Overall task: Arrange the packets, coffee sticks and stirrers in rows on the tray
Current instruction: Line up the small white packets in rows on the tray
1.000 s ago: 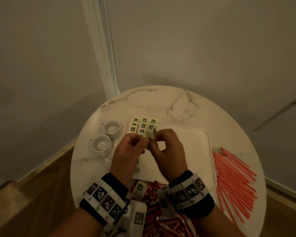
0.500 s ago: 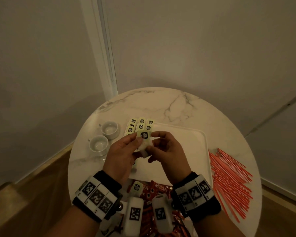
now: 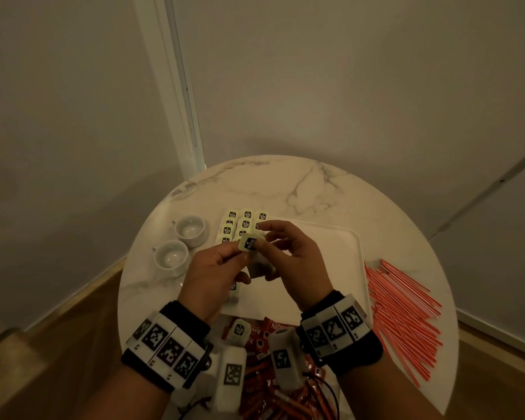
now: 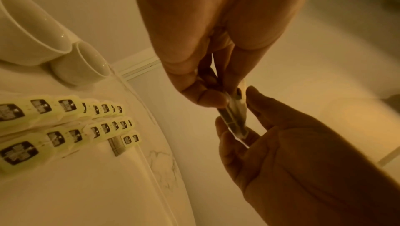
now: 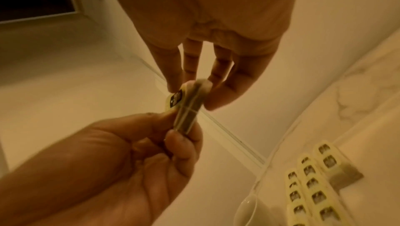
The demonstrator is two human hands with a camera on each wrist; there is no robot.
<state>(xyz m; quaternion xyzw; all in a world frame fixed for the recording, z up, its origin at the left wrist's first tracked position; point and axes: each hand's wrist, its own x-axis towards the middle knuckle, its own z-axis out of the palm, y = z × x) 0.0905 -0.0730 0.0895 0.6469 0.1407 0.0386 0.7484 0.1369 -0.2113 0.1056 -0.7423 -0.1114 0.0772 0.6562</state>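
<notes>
Pinched between both sets of fingertips, a tea bag packet with its pale tag hangs above the near left part of the white tray: my left hand has thumb and curled fingers closed on its lower edge, and my right hand nips the upper edge with thumb and forefinger, the other fingers fanned loosely. Seen edge-on from either wrist, it looks like more than one bag pressed together, though I cannot tell how many. To do this well, I judge I should peel one bag free, keep the tag flat against it, and lay it label up just under the grip, continuing the short third row. Beyond my fingertips, the rows of tea bags sit overlapping at the tray's far left corner, labels up. To the right of the grip that tray is bare. Left of my left hand stand two white cups, each apparently empty. Behind my wrists lie the red coffee sticks, and well off to the right the orange stirrers lie on the marble table, none yet on the tray.
</notes>
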